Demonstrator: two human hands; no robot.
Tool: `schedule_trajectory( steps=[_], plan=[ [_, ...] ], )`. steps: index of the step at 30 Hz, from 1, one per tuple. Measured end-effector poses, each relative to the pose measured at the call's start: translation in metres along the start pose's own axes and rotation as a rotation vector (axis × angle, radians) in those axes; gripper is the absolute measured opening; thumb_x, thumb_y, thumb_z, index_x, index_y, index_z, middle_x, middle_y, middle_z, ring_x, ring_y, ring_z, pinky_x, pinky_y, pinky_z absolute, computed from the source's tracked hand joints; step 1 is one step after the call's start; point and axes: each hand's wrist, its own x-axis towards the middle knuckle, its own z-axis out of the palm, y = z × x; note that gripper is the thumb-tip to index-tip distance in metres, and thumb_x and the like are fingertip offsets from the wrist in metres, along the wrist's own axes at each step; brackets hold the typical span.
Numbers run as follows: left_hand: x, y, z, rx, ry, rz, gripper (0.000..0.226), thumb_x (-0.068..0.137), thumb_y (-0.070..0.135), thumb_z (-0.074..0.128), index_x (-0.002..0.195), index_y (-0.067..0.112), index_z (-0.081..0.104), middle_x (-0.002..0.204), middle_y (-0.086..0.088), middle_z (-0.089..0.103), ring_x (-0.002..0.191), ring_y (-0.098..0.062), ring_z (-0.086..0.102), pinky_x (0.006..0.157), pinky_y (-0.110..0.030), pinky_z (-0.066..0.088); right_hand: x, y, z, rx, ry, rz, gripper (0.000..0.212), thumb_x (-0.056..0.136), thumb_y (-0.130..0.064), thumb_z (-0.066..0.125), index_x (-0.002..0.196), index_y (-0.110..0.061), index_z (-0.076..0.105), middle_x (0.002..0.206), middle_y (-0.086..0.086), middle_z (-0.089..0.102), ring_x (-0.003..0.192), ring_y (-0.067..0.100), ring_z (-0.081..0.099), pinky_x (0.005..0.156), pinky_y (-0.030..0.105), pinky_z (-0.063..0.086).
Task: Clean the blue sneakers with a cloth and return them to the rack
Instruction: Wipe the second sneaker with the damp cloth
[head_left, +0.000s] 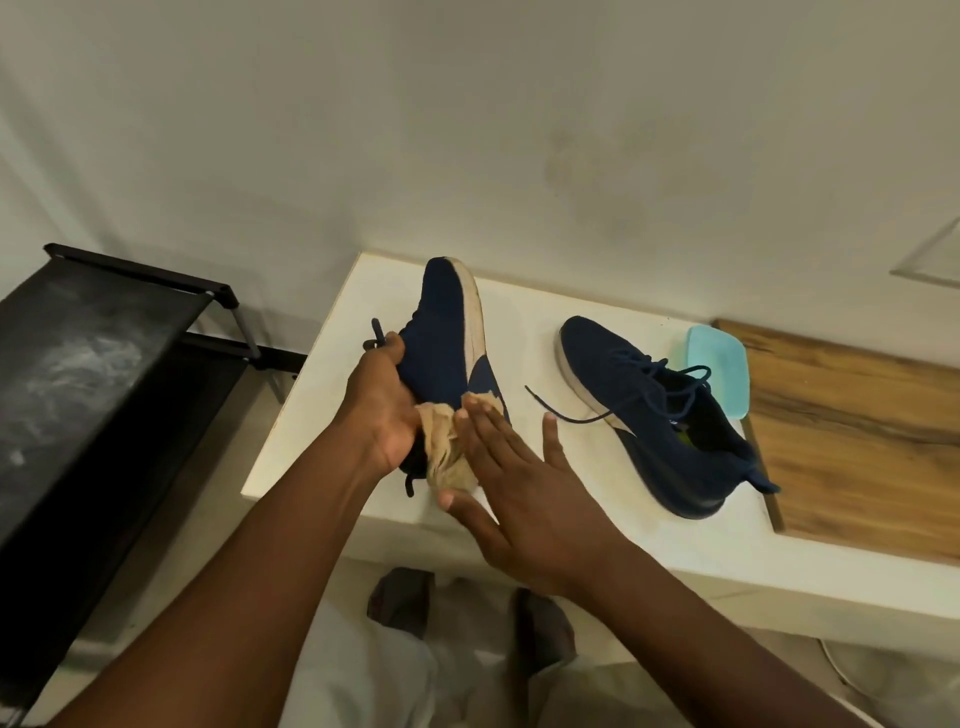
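Above table (306, 405), left hand (379, 410) gripped sneaker (441, 332); flat right hand (519, 493) wiped it with cloth (441, 444); other sneaker (649, 415) probably next.

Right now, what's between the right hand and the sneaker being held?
A crumpled beige cloth: the right hand presses it flat-fingered against the sneaker that the left hand grips. Head view shows it.

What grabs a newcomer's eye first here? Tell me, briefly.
The blue sneaker, gripped in the left hand above the white table. The right hand presses a beige cloth against it. The second sneaker rests on the table further right.
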Motion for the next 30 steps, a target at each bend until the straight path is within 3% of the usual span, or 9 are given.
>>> schedule_trajectory(
  steps=[2,5,8,12,18,20,24,27,30],
  plan=[
    [-0.002,-0.004,0.003,0.123,-0.033,0.017,0.044,0.102,0.052,0.049,0.121,0.016,0.065,0.116,-0.010,0.075,0.104,-0.029,0.071,0.085,-0.043,0.057,-0.003,0.008,0.005,-0.018,0.025,0.099,0.074,0.099,-0.065,0.011,0.154,-0.023,-0.014,0.160,-0.010,-0.025,0.145,0.004,-0.025,0.116,0.057,-0.016],
    [-0.009,-0.013,0.004,0.660,-0.121,0.058,0.052,0.090,0.063,0.061,0.119,0.021,0.068,0.112,-0.002,0.076,0.105,-0.024,0.071,0.097,-0.044,0.055,0.006,0.015,0.009,0.098,0.027,0.217,0.076,0.098,-0.067,0.009,0.155,-0.022,-0.014,0.161,-0.008,-0.021,0.146,0.005,-0.023,0.116,0.056,-0.014],
    [-0.024,-0.024,0.008,0.884,-0.112,0.194,0.037,0.096,0.050,0.060,0.112,0.018,0.069,0.104,-0.002,0.075,0.095,-0.018,0.072,0.086,-0.034,0.059,0.020,0.013,0.005,0.313,0.046,0.220,0.071,0.099,-0.064,0.008,0.156,-0.026,-0.009,0.162,-0.009,-0.016,0.146,0.003,-0.021,0.118,0.059,-0.008],
    [-0.033,-0.026,0.013,0.661,-0.015,0.205,0.039,0.100,0.053,0.053,0.102,0.018,0.070,0.093,-0.003,0.078,0.084,-0.019,0.074,0.068,-0.031,0.058,0.002,-0.006,-0.003,0.214,0.088,0.125,0.067,0.101,-0.058,0.009,0.154,-0.025,-0.014,0.160,-0.010,-0.024,0.144,0.002,-0.026,0.118,0.053,-0.013],
    [-0.051,-0.023,0.030,0.163,-0.015,0.085,0.056,0.101,0.056,0.047,0.126,0.009,0.063,0.118,-0.012,0.074,0.097,-0.027,0.075,0.078,-0.040,0.059,-0.018,0.002,-0.016,-0.051,0.294,0.204,0.071,0.101,-0.061,0.012,0.156,-0.021,-0.009,0.163,-0.005,-0.018,0.147,0.008,-0.020,0.116,0.060,-0.013],
    [-0.066,-0.026,0.041,0.090,-0.094,0.064,0.060,0.100,0.059,0.045,0.125,0.008,0.064,0.113,-0.012,0.076,0.092,-0.023,0.077,0.076,-0.039,0.059,-0.010,0.011,-0.028,0.001,0.359,0.271,0.072,0.100,-0.062,0.009,0.157,-0.020,-0.004,0.164,-0.005,-0.013,0.147,0.006,-0.019,0.117,0.061,-0.009],
    [-0.093,-0.030,0.058,-0.002,-0.283,-0.009,0.061,0.092,0.063,0.058,0.126,0.013,0.065,0.111,-0.012,0.077,0.102,-0.027,0.075,0.091,-0.042,0.057,-0.003,0.006,-0.052,0.137,0.431,0.230,0.070,0.100,-0.062,0.011,0.157,-0.022,0.006,0.165,-0.006,-0.002,0.148,0.006,-0.016,0.117,0.060,-0.006],
    [-0.100,-0.019,0.059,-0.098,-0.288,-0.026,0.069,0.091,0.067,0.056,0.128,0.009,0.063,0.112,-0.018,0.075,0.099,-0.034,0.075,0.081,-0.047,0.057,-0.025,-0.019,-0.053,0.199,0.496,0.147,0.065,0.103,-0.052,0.021,0.157,-0.021,0.000,0.164,-0.006,-0.005,0.149,0.006,-0.012,0.119,0.057,-0.007],
    [-0.103,-0.009,0.060,-0.190,-0.279,-0.021,0.068,0.091,0.063,0.059,0.128,0.006,0.063,0.114,-0.021,0.074,0.103,-0.039,0.073,0.085,-0.052,0.056,-0.043,-0.030,-0.044,0.344,0.514,0.158,0.068,0.102,-0.054,0.020,0.156,-0.025,-0.008,0.163,-0.011,-0.013,0.148,0.003,-0.012,0.119,0.053,-0.008]
  ],
)
